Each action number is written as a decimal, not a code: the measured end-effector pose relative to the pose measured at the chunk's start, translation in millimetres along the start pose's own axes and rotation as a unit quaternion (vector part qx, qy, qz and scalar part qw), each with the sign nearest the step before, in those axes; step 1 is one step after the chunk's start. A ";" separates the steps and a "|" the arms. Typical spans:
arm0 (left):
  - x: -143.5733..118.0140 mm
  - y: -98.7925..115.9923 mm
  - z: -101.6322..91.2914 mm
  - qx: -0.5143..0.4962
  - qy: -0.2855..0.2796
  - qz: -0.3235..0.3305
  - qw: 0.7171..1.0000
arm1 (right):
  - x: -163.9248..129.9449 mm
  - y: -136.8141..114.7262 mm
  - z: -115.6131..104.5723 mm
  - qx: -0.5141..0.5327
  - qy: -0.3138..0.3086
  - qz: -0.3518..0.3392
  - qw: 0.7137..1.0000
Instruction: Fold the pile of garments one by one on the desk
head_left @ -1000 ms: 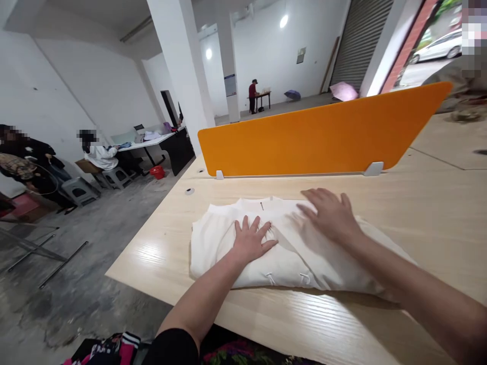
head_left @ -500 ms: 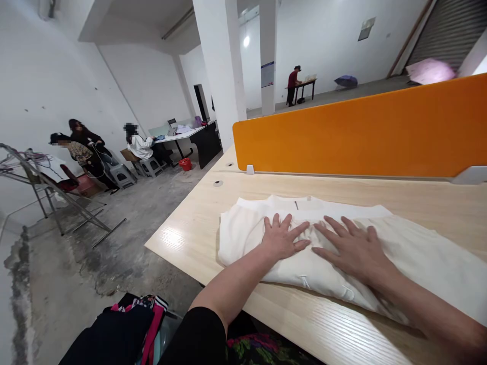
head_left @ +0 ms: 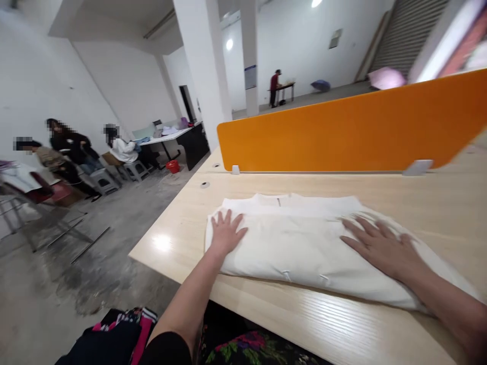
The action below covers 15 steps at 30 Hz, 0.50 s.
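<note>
A cream-white garment [head_left: 289, 243], folded into a wide flat shape, lies on the pale wooden table [head_left: 266, 299]. Its neckline, with a small dark label, faces the far side, and two short white ties show near the close edge. My left hand [head_left: 226, 233] rests flat on the garment's left end, fingers spread. On the right part of the cloth my right hand [head_left: 380, 246] lies palm down, fingers also apart. Neither hand grips the fabric.
An orange divider panel [head_left: 335, 132] stands along the table's far side. Dark and pink clothes [head_left: 114, 334] are piled low at the left. A metal rack [head_left: 45, 218], seated and standing people, and a red bucket [head_left: 172, 166] are beyond on the concrete floor.
My hands have moved apart, the left toward the garment's left end and the right further right. The cloth between them looks smoother. The camera view has turned somewhat to the right.
</note>
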<state>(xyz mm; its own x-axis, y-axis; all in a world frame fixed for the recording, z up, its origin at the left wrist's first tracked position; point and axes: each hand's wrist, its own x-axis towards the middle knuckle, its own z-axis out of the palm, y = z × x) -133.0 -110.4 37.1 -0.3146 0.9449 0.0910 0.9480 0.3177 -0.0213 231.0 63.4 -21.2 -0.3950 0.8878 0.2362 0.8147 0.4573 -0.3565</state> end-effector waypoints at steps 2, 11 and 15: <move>2.0 -6.1 0.3 -0.002 -0.036 -0.013 0.999 | 2.5 -7.2 -11.2 -0.058 -0.058 0.012 0.997; 43.9 40.3 -16.5 0.005 0.046 0.064 0.997 | 52.5 -103.7 -43.3 -0.089 -0.057 -0.055 0.993; 54.3 52.7 5.8 0.000 -0.021 0.056 0.998 | 58.4 -132.3 3.9 -0.045 -0.114 -0.130 0.984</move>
<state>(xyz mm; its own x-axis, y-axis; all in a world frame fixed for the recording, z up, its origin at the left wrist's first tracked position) -100.4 -41.9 35.1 -0.2081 0.9770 0.0470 0.9774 0.2096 -0.0283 98.5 55.0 36.2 -0.6714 0.7347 0.0968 0.7040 0.6732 -0.2262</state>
